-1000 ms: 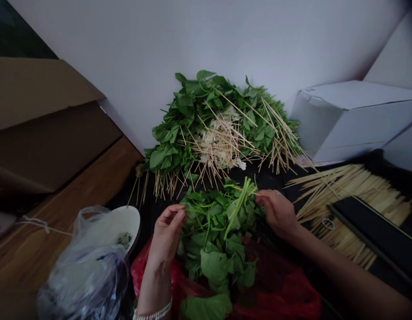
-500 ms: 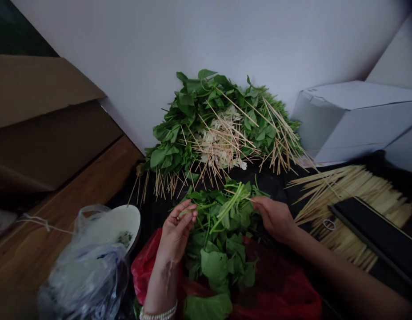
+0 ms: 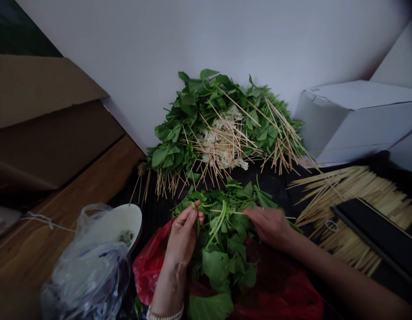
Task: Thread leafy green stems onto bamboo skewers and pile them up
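Note:
A heap of loose green leaves [image 3: 222, 240] lies on a red plastic bag [image 3: 282, 293] in front of me. My left hand [image 3: 184, 233] pinches a leafy stem at the heap's left top. My right hand [image 3: 267, 224] grips a thin bamboo skewer [image 3: 226, 211] that runs left through the leaves towards the left hand. Behind, against the white wall, sits a big pile of leaves threaded on skewers [image 3: 222, 129].
Bare bamboo skewers [image 3: 352, 209] lie in a heap at right, with a black flat bar [image 3: 375, 235] across them. White box [image 3: 355, 118] at back right. Brown cardboard box [image 3: 49, 120] at left. White bowl [image 3: 126, 222] and clear plastic bag [image 3: 89, 271] at front left.
Both hands have moved nearer each other and lower onto the leaf heap. The left hand has closed on a stem; the upright green stems by the right hand have tipped down.

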`<state>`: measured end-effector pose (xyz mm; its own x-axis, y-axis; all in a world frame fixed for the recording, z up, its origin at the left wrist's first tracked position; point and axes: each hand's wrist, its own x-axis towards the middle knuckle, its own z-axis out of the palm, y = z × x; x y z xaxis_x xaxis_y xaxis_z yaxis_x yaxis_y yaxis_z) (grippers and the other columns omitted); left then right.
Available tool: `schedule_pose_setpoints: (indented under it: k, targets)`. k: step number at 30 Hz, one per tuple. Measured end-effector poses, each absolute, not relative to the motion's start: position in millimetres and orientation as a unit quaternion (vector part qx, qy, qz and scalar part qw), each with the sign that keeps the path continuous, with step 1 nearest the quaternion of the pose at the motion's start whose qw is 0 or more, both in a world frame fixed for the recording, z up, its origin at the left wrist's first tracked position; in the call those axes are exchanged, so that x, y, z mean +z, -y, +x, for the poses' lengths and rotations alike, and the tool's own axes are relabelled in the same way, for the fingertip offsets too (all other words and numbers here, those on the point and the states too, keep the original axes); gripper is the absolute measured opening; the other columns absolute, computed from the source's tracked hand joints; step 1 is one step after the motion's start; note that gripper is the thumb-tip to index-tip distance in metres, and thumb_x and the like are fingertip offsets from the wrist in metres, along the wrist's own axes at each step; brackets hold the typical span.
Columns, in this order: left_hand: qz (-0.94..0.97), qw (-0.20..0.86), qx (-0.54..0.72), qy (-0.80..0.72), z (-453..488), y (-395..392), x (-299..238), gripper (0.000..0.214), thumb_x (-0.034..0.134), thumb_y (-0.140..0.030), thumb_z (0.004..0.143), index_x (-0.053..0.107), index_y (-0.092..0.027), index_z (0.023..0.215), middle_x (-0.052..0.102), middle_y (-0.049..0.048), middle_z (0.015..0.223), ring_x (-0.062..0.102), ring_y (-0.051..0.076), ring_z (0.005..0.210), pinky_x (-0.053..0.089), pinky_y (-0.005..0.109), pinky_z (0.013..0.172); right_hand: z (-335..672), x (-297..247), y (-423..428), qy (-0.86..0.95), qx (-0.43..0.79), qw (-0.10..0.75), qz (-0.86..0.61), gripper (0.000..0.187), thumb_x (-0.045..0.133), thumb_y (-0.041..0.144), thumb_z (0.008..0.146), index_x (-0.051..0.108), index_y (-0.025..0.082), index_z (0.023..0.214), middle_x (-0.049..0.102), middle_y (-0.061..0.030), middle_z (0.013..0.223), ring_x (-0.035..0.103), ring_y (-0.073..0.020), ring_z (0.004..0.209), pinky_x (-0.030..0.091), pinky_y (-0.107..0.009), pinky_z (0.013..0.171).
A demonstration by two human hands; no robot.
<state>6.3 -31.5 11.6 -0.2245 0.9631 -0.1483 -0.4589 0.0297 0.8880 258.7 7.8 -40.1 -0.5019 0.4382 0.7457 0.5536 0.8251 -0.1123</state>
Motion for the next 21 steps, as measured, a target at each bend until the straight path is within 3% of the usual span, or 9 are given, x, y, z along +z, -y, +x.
schedule_pose_setpoints:
  k: [6, 12, 21]
  targets:
    - [0.272, 0.599, 0.603, -0.451, 11.1, 34.4, 10.8, 0.037, 0.087, -0.023, 0.068, 0.078, -0.017, 0.104, 0.074, 0.0028, 0.086, 0.064, 0.008, 0.073, 0.053, 0.015, 0.069, 257.5, -45.0, -7.1, 0.870, -0.068, 0.392, -0.292, 0.031, 0.040, 0.008, 0.089, 0.059, 0.019, 0.111, 0.067, -0.0004, 0.076, 0.059, -0.0124, 0.061, 0.041, -0.026, 0.052]
    - [0.278, 0.596, 0.601, -0.454, 11.6, 34.2, 9.3, 0.036, 0.087, -0.023, 0.068, 0.078, -0.016, 0.102, 0.074, 0.0029, 0.082, 0.064, 0.008, 0.068, 0.052, 0.016, 0.063, 257.9, -45.7, -7.0, 0.876, -0.060, 0.379, -0.294, 0.030, 0.041, 0.010, 0.090, 0.059, 0.018, 0.114, 0.067, -0.0003, 0.078, 0.060, -0.0124, 0.062, 0.041, -0.026, 0.053]
    - [0.292, 0.572, 0.608, -0.468, 13.6, 33.7, 6.7, 0.033, 0.089, -0.026, 0.065, 0.080, -0.016, 0.095, 0.077, 0.0033, 0.082, 0.066, 0.009, 0.069, 0.054, 0.018, 0.068, 257.6, -42.0, -6.8, 0.881, -0.081, 0.363, -0.292, 0.031, 0.038, 0.009, 0.090, 0.057, 0.019, 0.113, 0.069, -0.0014, 0.080, 0.061, -0.0129, 0.060, 0.042, -0.025, 0.053]
